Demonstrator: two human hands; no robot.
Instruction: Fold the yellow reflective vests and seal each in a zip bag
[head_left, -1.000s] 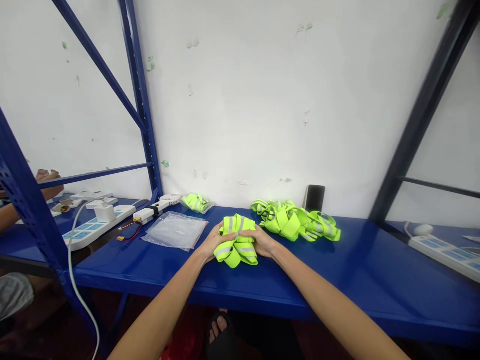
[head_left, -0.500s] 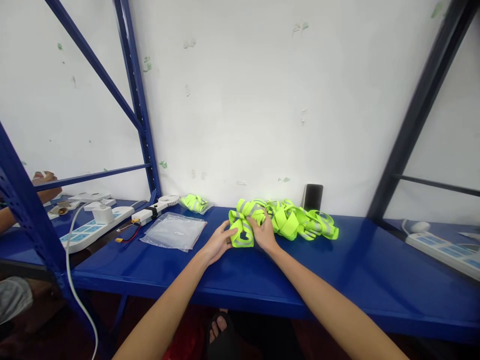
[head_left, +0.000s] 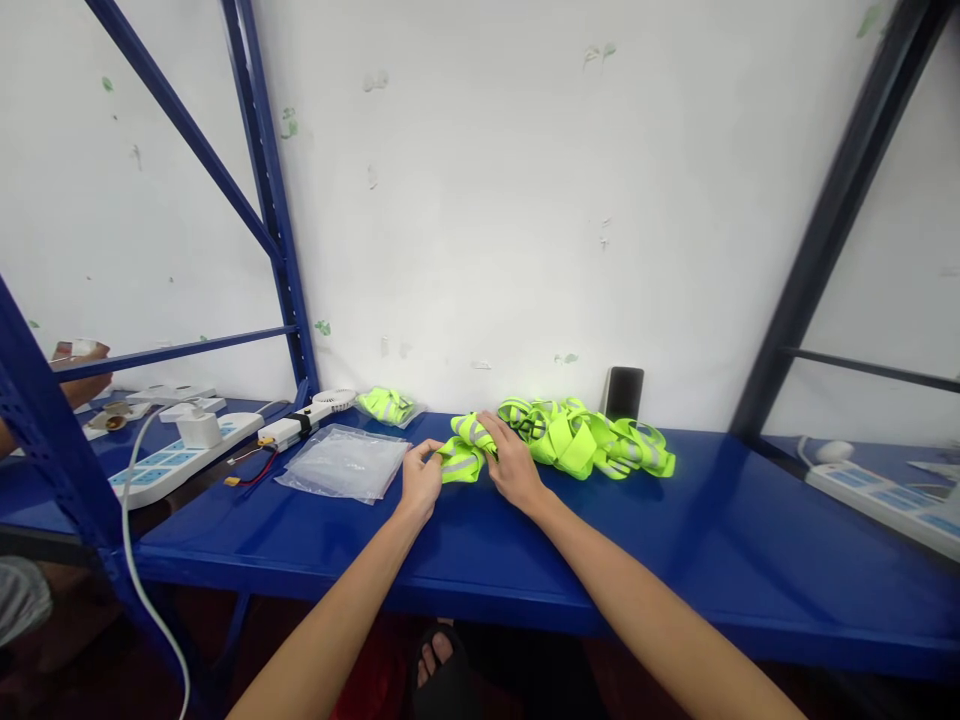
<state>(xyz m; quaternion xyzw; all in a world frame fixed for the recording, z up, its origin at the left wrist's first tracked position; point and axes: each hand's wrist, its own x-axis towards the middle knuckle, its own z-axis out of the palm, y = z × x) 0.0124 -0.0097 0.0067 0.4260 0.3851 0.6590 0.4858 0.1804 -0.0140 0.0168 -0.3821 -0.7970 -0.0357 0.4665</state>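
Note:
Between my hands is a bunched neon-yellow reflective strap (head_left: 461, 460) with silver-grey stripes, just above or on the blue table. My left hand (head_left: 421, 478) pinches its left end between thumb and fingers. Around its right side curl the fingers of my right hand (head_left: 514, 465); the fingertips are partly hidden. Right of my hands lies a tangled heap of the same kind of reflective straps (head_left: 574, 440). To the left, a stack of clear plastic bags (head_left: 345, 462) lies flat, and behind it a bagged reflective strap (head_left: 386, 404) rests near the wall.
A black phone (head_left: 625, 393) leans upright against the wall. At left are a white handheld fan (head_left: 334, 400), a battery pack with wires (head_left: 281, 432) and a power strip (head_left: 180, 462). Blue rack posts (head_left: 277, 200) flank the table (head_left: 600, 545). Another person's hand (head_left: 82, 370) shows at far left.
Both hands have moved slightly left with the strap, apart from the heap. The held strap is now more compact, its hanging loop gathered up.

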